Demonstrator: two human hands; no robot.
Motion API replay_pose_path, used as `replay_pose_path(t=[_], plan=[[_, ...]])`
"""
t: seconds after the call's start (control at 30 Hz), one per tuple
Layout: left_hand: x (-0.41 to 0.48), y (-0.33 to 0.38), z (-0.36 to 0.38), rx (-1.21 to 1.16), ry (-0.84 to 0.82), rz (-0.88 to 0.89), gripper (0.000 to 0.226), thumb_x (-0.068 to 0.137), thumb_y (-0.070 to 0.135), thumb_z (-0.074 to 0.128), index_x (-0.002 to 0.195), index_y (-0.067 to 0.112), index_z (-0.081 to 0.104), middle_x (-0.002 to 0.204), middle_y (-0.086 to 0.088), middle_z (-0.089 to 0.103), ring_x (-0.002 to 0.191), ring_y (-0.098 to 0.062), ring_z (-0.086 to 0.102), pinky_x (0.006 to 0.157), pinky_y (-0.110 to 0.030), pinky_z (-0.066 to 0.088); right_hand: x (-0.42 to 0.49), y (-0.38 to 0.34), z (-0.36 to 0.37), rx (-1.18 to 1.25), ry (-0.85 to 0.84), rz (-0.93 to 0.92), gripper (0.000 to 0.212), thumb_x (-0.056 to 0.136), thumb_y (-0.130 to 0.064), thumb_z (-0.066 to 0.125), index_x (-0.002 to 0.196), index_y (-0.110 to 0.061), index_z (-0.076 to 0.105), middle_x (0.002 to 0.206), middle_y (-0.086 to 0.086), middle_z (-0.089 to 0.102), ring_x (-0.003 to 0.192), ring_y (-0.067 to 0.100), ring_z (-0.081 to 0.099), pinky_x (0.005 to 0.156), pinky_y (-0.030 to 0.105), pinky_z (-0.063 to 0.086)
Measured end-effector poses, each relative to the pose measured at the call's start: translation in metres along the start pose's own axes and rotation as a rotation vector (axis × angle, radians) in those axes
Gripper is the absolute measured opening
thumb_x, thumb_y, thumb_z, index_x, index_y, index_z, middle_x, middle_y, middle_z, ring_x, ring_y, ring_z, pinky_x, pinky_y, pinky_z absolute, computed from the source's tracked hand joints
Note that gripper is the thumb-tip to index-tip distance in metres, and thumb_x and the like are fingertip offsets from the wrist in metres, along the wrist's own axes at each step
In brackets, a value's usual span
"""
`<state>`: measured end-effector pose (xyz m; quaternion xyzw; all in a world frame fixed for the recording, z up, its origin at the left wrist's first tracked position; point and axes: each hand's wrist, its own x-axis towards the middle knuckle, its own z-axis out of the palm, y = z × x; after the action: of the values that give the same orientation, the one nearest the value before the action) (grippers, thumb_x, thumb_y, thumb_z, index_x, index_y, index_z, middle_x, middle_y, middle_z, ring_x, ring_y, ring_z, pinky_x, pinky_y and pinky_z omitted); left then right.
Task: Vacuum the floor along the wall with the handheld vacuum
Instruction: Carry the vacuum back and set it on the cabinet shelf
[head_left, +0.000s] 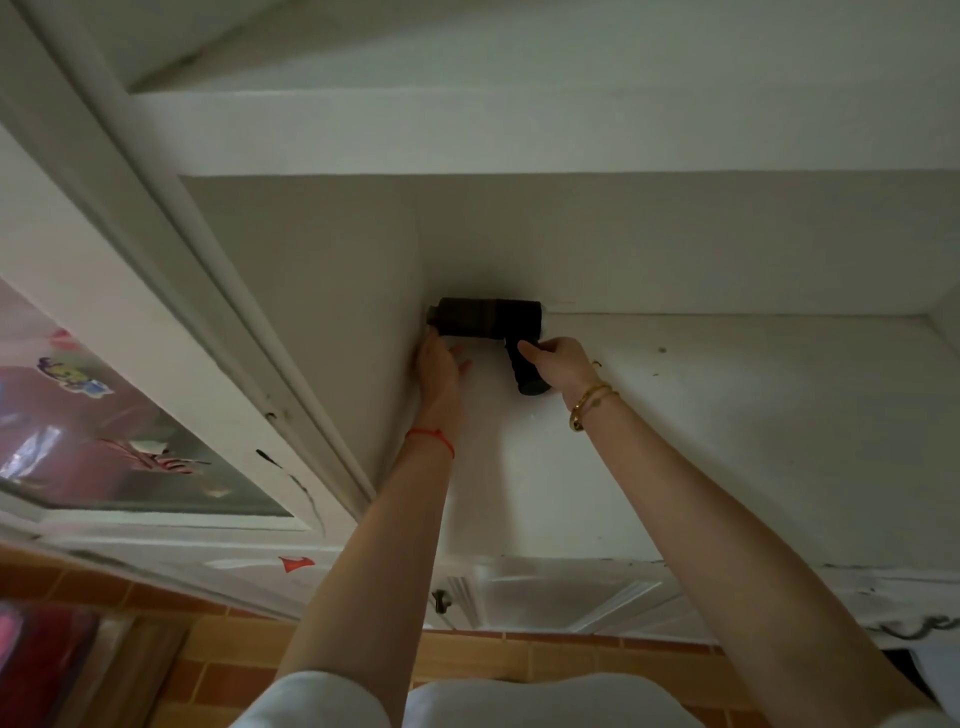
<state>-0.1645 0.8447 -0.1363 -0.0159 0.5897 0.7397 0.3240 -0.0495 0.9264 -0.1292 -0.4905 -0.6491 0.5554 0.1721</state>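
While my right hand (558, 364) grips handheld vacuum (488, 318) handle, nozzle meets corner; left hand (439, 369) fingers flat, loose against wall (332, 312)

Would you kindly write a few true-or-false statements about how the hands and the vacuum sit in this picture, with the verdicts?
1. The right hand grips the handle of the handheld vacuum. True.
2. The vacuum's nozzle points right. False: it points left, into the corner.
3. The left hand holds the handle too. False: it rests open beside the nozzle end.
4. Gold bracelets sit on the right wrist. True.
5. The vacuum is white. False: it is black.
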Motion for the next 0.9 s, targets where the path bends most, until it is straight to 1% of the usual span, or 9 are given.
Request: replay_pose_path(t=[0.1,0.17,0.27,0.37,0.43,0.5,0.57,0.7,0.9], plan=[[0.008,-0.001,0.001,-0.015,0.007,-0.044,0.027,0.102,0.021,0.041,0.120,0.009,0.057,0.108,-0.009,0.053,0.075,-0.012,0.053,0.067,-0.027,0.050,0.006,0.001,0.001,-0.037,0.031,0.006,0.046,0.093,-0.028,0.063,0.055,-0.014,0.041,0.059,0.002,0.043,0.055,0.012,0.043,0.050,0.023,0.032],[0.013,-0.002,0.001,-0.034,0.003,-0.065,0.026,0.103,0.023,0.042,0.119,0.010,0.058,0.102,-0.009,0.055,0.073,-0.012,0.054,0.065,-0.027,0.049,0.010,0.001,0.002,-0.070,0.044,-0.003,0.045,0.093,-0.029,0.063,0.056,-0.011,0.044,0.060,0.004,0.046,0.059,0.016,0.046,0.050,0.023,0.032],[0.021,-0.001,0.001,-0.045,0.016,-0.082,0.036,0.102,0.022,0.043,0.133,0.006,0.055,0.103,-0.008,0.056,0.073,-0.014,0.055,0.063,-0.028,0.049,0.016,0.001,0.003,-0.089,0.053,-0.029,0.042,0.092,-0.031,0.064,0.087,0.010,0.067,0.083,0.016,0.064,0.078,0.023,0.057,0.061,0.026,0.040],[0.026,0.000,0.005,-0.025,0.033,-0.104,0.037,0.102,0.018,0.042,0.136,0.004,0.052,0.102,-0.010,0.057,0.069,-0.016,0.055,0.060,-0.029,0.048,0.017,0.002,0.005,-0.116,0.074,-0.058,0.048,0.092,-0.033,0.064,0.104,0.013,0.066,0.103,0.023,0.070,0.091,0.030,0.066,0.066,0.025,0.041],[0.029,0.000,0.006,0.002,0.042,-0.118,0.038,0.102,0.017,0.041,0.136,0.005,0.050,0.099,-0.011,0.059,0.068,-0.018,0.056,0.057,-0.029,0.050,0.019,0.002,0.007,-0.131,0.097,-0.082,0.046,0.091,-0.033,0.065,0.091,0.013,0.067,0.091,0.023,0.070,0.075,0.025,0.061,0.060,0.026,0.038],[0.031,-0.001,0.007,0.008,0.044,-0.129,0.040,0.102,0.018,0.040,0.139,0.006,0.048,0.111,-0.013,0.057,0.067,-0.019,0.057,0.050,-0.026,0.052,0.022,0.002,0.008,-0.166,0.113,-0.106,0.044,0.091,-0.033,0.065,0.067,0.003,0.058,0.070,0.020,0.061,0.063,0.019,0.051,0.060,0.026,0.035],[0.033,-0.002,0.009,0.024,0.039,-0.119,0.041,0.103,0.018,0.039,0.142,0.008,0.045,0.116,-0.013,0.054,0.066,-0.019,0.057,0.050,-0.025,0.052,0.025,0.004,0.011,-0.190,0.123,-0.118,0.040,0.090,-0.034,0.066,0.065,-0.006,0.052,0.067,0.015,0.057,0.063,0.020,0.050,0.056,0.028,0.034],[0.034,-0.004,0.011,0.038,0.016,-0.081,0.046,0.103,0.011,0.035,0.148,0.010,0.036,0.119,-0.011,0.050,0.066,-0.018,0.056,0.060,-0.029,0.050,0.028,0.003,0.015,-0.196,0.144,-0.101,0.051,0.089,-0.037,0.066,0.053,-0.014,0.040,0.053,0.000,0.045,0.054,0.014,0.045,0.054,0.027,0.034],[0.026,-0.007,0.005,0.139,0.020,0.021,0.047,0.102,0.005,0.034,0.148,0.009,0.037,0.112,-0.006,0.052,0.070,-0.014,0.054,0.064,-0.027,0.048,0.025,0.002,0.013,-0.228,0.133,-0.115,0.056,0.091,-0.038,0.064,0.050,-0.017,0.032,0.049,-0.001,0.038,0.048,0.011,0.036,0.057,0.028,0.030]])
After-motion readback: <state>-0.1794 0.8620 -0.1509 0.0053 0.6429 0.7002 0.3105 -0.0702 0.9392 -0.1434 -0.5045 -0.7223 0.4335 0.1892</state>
